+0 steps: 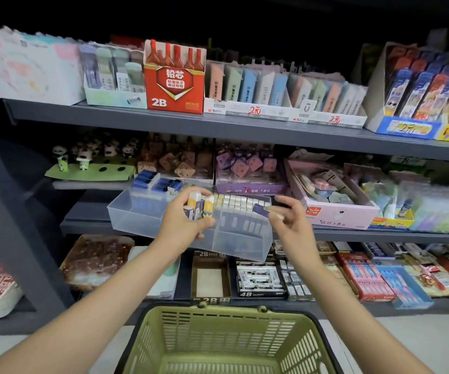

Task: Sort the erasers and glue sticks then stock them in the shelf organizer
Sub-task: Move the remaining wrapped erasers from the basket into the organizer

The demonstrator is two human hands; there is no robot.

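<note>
A clear plastic shelf organizer (142, 221) sits on the middle shelf and juts over its front edge. Its back right compartment holds rows of white-capped glue sticks (241, 202); blue-and-white erasers (154, 182) lie at its back left. My left hand (184, 225) grips a bunch of glue sticks (199, 206) with yellow and purple labels, upright in front of the organizer. My right hand (291, 218) pinches a single purple glue stick (261, 210), lying sideways over the organizer's right end.
A green shopping basket (153, 344) stands on the floor below my arms. Display boxes crowd the grey shelves: a red 2B lead box (174, 85) above, a pink box (339, 214) right of the organizer, eraser boxes (259, 279) on the shelf beneath.
</note>
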